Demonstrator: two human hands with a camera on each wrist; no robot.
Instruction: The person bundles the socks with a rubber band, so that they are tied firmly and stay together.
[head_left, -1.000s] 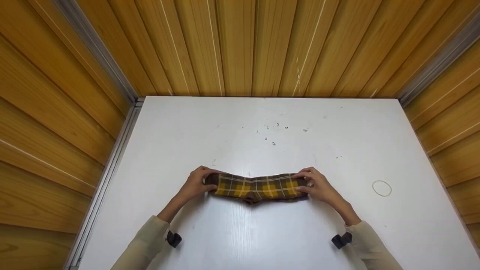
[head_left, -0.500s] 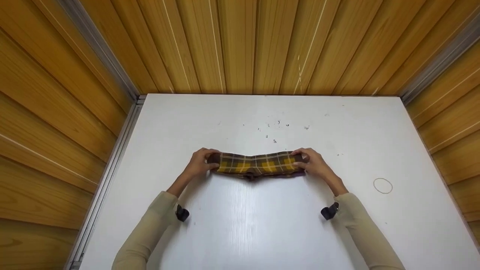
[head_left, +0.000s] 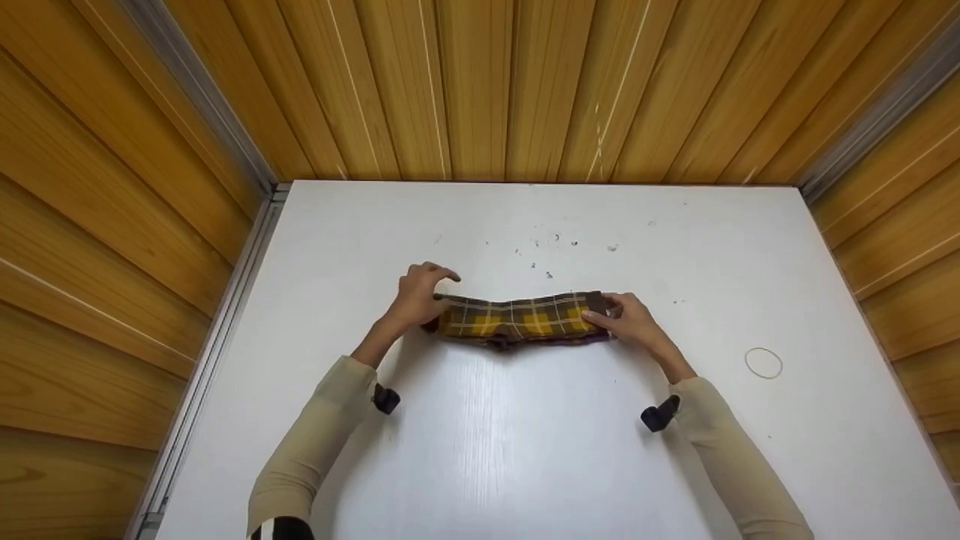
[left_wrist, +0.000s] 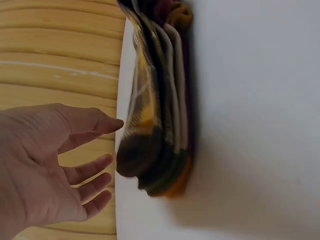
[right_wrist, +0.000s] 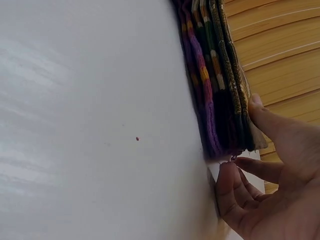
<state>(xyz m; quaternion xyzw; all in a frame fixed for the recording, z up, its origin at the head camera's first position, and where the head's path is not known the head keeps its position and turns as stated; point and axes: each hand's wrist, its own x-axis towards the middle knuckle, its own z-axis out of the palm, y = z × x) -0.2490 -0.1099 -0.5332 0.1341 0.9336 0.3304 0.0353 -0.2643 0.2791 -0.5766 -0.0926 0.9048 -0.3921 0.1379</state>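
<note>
Currently, the bench (head_left: 480,450) is carrying the sock stack (head_left: 517,319), which is lying lengthwise from left to right between the two hands. Several layers are showing edge-on in the wrist views, and their ends are sitting unevenly at the left. Caution: the layers could be sliding apart if only the top one is being gripped or pulled; partial grip would be the cause. The bulge (head_left: 504,341) at the middle of the near side is also making the stack prone to bending there.

The right hand (head_left: 630,319) is holding the right end, its thumb pressing the upper face and its fingers curling at the end. The left hand (head_left: 420,296) is hovering at the left end, fingers apart, gripping nothing; whether its thumb is touching the edge cannot be told. Lifting under this one-sided hold would probably be letting the left end sag and unfold.

A thin loop (head_left: 766,379) is lying on the bench, well apart to the right; a sweeping sleeve could be dragging it. Fine purple threads (right_wrist: 233,158) are projecting near the right fingertips, where snagging could be pulling a stitch.
</note>
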